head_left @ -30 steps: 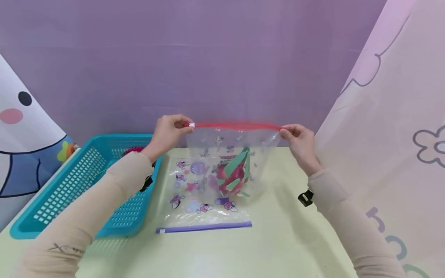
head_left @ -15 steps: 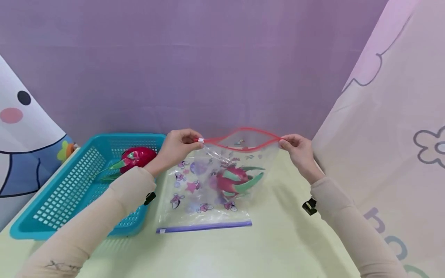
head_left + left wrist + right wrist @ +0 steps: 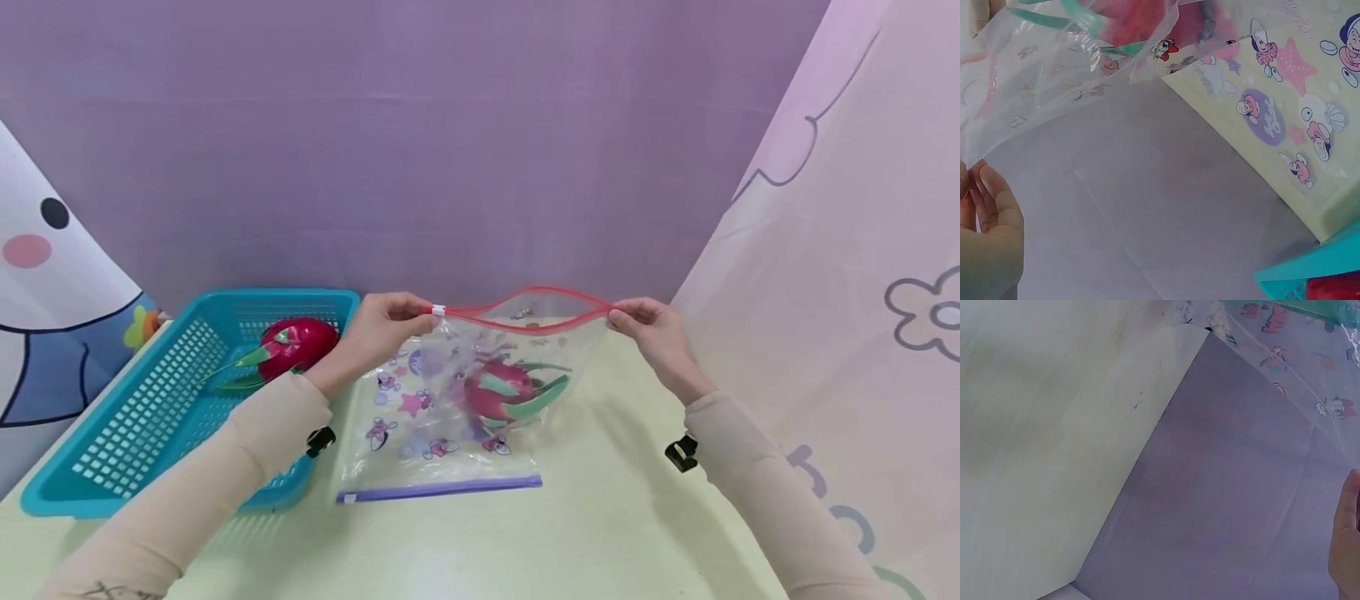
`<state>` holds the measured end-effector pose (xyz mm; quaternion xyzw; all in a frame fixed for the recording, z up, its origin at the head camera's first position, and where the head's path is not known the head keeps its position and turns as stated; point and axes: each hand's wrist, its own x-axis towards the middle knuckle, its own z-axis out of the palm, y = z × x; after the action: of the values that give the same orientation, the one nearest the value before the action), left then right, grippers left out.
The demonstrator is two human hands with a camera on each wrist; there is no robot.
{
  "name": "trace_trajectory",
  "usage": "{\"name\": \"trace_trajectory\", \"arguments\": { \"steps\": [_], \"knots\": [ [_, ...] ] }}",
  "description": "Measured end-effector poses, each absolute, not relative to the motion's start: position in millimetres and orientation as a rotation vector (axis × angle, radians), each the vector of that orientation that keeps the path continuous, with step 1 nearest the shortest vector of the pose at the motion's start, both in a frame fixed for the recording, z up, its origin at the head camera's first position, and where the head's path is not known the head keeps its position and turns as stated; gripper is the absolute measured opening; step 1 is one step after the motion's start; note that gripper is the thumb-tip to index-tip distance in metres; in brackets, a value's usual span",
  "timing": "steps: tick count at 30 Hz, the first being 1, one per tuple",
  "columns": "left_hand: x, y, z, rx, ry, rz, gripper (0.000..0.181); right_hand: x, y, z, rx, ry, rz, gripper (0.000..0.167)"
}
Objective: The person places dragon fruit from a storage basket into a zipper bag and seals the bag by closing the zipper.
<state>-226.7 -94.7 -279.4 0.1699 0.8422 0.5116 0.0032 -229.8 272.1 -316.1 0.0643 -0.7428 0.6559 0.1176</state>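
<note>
The left hand (image 3: pixel 385 331) is pinching one end of a red-edged bag (image 3: pixel 540 348), the right hand (image 3: pixel 654 335) the other; a dragon fruit (image 3: pixel 498 392) is lying inside, below and between both hands. Left of the left hand, a teal basket (image 3: pixel 67 504) is holding a second fruit (image 3: pixel 303 340).

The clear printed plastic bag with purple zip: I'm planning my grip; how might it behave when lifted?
The bag will probably flop: its see-through film looks thin. Its glossy shine suggests slipperiness. Lying flat, it's likely light.
</note>
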Motion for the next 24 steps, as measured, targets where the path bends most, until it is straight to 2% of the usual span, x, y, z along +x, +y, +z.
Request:
{"name": "trace_trajectory", "arguments": {
  "steps": [10, 17, 24],
  "knots": [
    [-223, -95, -279, 0.463, 2.599, 1.640, 0.021, -223, 274, -305, 0.147, -2.375, 1.691, 0.014],
    [-219, -93, -280, 0.399, 2.564, 1.690, 0.026, -214, 251, -269, 0.141, -2.327, 1.324, 0.032],
    [-219, -93, -281, 0.383, 2.565, 1.705, 0.027, -210, 190, -235, 0.459, -2.301, 1.357, 0.024]
  ]
}}
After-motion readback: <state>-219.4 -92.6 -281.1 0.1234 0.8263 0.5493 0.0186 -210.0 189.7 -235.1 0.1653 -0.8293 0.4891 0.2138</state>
